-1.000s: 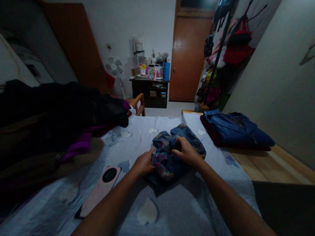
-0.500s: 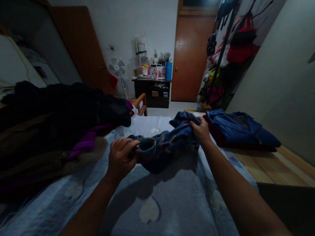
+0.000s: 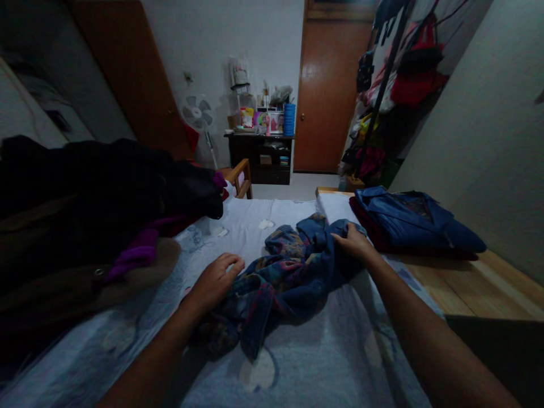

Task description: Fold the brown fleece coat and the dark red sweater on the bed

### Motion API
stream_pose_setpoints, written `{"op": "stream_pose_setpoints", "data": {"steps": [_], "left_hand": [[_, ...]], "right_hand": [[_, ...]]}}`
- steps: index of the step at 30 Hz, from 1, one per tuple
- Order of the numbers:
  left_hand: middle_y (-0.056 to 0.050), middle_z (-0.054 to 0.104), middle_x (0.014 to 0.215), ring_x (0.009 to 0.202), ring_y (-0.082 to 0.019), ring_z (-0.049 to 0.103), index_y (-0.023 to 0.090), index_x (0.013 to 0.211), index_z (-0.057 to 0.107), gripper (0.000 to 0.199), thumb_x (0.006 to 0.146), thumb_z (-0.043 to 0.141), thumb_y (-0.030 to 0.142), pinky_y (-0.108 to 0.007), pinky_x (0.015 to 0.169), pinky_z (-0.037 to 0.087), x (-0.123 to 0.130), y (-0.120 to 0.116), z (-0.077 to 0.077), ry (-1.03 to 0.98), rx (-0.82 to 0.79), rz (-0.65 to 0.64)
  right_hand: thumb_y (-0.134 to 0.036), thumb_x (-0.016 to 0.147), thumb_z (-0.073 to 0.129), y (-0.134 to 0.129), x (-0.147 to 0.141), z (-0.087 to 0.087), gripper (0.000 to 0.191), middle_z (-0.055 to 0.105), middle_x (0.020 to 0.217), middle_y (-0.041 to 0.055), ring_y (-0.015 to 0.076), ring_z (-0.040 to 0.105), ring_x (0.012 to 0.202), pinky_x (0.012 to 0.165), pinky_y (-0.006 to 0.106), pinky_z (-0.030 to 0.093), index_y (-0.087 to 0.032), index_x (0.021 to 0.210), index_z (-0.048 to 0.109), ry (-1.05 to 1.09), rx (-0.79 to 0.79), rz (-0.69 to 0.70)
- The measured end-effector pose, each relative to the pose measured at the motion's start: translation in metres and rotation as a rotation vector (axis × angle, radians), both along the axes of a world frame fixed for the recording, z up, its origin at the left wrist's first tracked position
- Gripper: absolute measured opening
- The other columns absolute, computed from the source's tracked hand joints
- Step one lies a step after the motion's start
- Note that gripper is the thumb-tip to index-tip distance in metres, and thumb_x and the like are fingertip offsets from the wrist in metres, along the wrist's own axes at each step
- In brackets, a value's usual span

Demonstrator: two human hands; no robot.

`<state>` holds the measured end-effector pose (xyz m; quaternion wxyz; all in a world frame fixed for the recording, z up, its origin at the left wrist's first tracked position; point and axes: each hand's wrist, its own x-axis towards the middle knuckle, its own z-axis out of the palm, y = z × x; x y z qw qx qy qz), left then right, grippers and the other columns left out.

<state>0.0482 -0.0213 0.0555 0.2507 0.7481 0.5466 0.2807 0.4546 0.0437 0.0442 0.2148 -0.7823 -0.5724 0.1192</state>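
A crumpled blue denim jacket (image 3: 293,272) with a multicoloured pattern lies across the bed in front of me. At its right end, my right hand (image 3: 355,243) pinches a bunched plain-blue part between thumb and fingers. My left hand (image 3: 219,280) is at the jacket's left edge, its fingers loosely bent and slightly apart, with no cloth visibly gripped. Part of the jacket lies below my left wrist, and what is under that palm is hidden. The bed's pale blue sheet (image 3: 314,357) has whitish heart shapes on it.
A large heap of dark clothes (image 3: 102,192) with a purple piece covers the bed's left side. Folded denim and dark red clothes (image 3: 412,221) are stacked on a wooden surface (image 3: 450,286) at right. Beyond the bed stand a wooden chair (image 3: 243,175), a fan (image 3: 198,113) and a black cabinet (image 3: 259,156).
The jacket has come down from between my raised hands and spread out on the bed. My left hand has loosened on its edge; my right hand has moved slightly right and lower.
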Motion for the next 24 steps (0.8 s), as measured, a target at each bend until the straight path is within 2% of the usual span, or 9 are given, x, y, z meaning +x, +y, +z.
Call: {"op": "stream_pose_setpoints", "data": {"steps": [3, 5, 7, 9, 12, 15, 17, 20, 24], "left_hand": [[-0.006, 0.069, 0.094, 0.093, -0.026, 0.062, 0.022, 0.084, 0.069, 0.022, 0.079, 0.058, 0.041, -0.033, 0.084, 0.044, 0.043, 0.027, -0.009, -0.002, -0.055, -0.119], [-0.006, 0.069, 0.088, 0.086, -0.027, 0.063, 0.023, 0.081, 0.067, 0.020, 0.064, 0.072, 0.032, -0.031, 0.076, 0.045, 0.068, 0.041, -0.022, -0.015, -0.104, -0.170], [-0.002, 0.066, 0.076, 0.075, -0.024, 0.061, 0.023, 0.076, 0.064, 0.025, 0.054, 0.077, 0.024, -0.029, 0.068, 0.043, 0.084, 0.050, -0.034, -0.050, -0.143, -0.172], [0.002, 0.060, 0.066, 0.066, -0.021, 0.058, 0.023, 0.069, 0.060, 0.027, 0.051, 0.079, 0.021, -0.027, 0.061, 0.040, 0.089, 0.056, -0.038, -0.073, -0.172, -0.191], [0.004, 0.055, 0.061, 0.059, -0.016, 0.053, 0.022, 0.066, 0.055, 0.026, 0.057, 0.078, 0.033, -0.024, 0.053, 0.036, 0.080, 0.060, -0.029, -0.146, -0.288, -0.297], [0.005, 0.054, 0.064, 0.055, -0.012, 0.050, 0.020, 0.073, 0.052, 0.035, 0.065, 0.074, 0.046, -0.022, 0.051, 0.036, 0.061, 0.054, -0.005, -0.422, -0.488, -0.317], [0.006, 0.054, 0.064, 0.053, -0.010, 0.049, 0.020, 0.075, 0.048, 0.039, 0.065, 0.076, 0.046, -0.021, 0.050, 0.037, 0.047, 0.045, 0.013, -0.638, -0.528, -0.213], [0.007, 0.052, 0.062, 0.049, -0.009, 0.048, 0.021, 0.076, 0.045, 0.038, 0.067, 0.077, 0.041, -0.020, 0.047, 0.037, 0.023, 0.033, 0.032, -0.916, -0.454, -0.054], [0.012, 0.032, 0.051, 0.037, -0.002, 0.026, 0.021, 0.067, 0.038, 0.043, 0.065, 0.077, 0.036, -0.015, 0.037, 0.021, -0.017, 0.033, 0.031, -1.155, -0.204, 0.186]], "right_hand": [[-0.074, 0.077, 0.050, 0.001, -0.034, 0.007, 0.096, 0.058, 0.126, 0.0259, 0.0359, 0.059, 0.113, 0.093, 0.043, 0.043, -0.008, 0.145, 0.034, -0.010, -0.104, 0.062], [-0.075, 0.072, 0.057, 0.001, -0.054, 0.005, 0.106, 0.055, 0.129, 0.0268, 0.0379, 0.058, 0.116, 0.093, 0.044, 0.043, -0.009, 0.150, 0.025, -0.042, -0.178, 0.136], [-0.062, 0.066, 0.072, 0.001, -0.068, -0.001, 0.111, 0.054, 0.130, 0.0266, 0.0391, 0.058, 0.115, 0.092, 0.045, 0.044, -0.011, 0.151, 0.021, -0.125, -0.229, 0.194], [-0.037, 0.065, 0.077, 0.000, -0.074, -0.007, 0.098, 0.057, 0.127, 0.0254, 0.0379, 0.060, 0.112, 0.090, 0.044, 0.045, -0.012, 0.148, 0.030, -0.190, -0.232, 0.229], [-0.012, 0.067, 0.064, 0.002, -0.071, -0.004, 0.067, 0.065, 0.117, 0.0197, 0.0330, 0.063, 0.107, 0.089, 0.039, 0.046, -0.014, 0.133, 0.050, -0.180, -0.190, 0.258], [-0.009, 0.063, 0.058, 0.004, -0.061, 0.019, 0.058, 0.069, 0.110, 0.0115, 0.0269, 0.064, 0.101, 0.088, 0.035, 0.047, -0.017, 0.121, 0.058, 0.017, -0.008, 0.246], [-0.012, 0.062, 0.056, 0.004, -0.055, 0.040, 0.057, 0.069, 0.104, 0.0072, 0.0230, 0.065, 0.092, 0.082, 0.032, 0.050, -0.017, 0.119, 0.059, 0.276, 0.169, 0.252], [-0.019, 0.061, 0.054, 0.006, -0.050, 0.065, 0.059, 0.068, 0.093, 0.0037, 0.0194, 0.064, 0.076, 0.068, 0.029, 0.051, -0.017, 0.120, 0.056, 0.641, 0.377, 0.286], [-0.022, 0.059, 0.055, 0.013, -0.040, 0.064, 0.058, 0.066, 0.087, 0.0023, 0.0167, 0.060, 0.068, 0.063, 0.028, 0.050, -0.017, 0.118, 0.056, 0.786, 0.545, 0.198]]}}
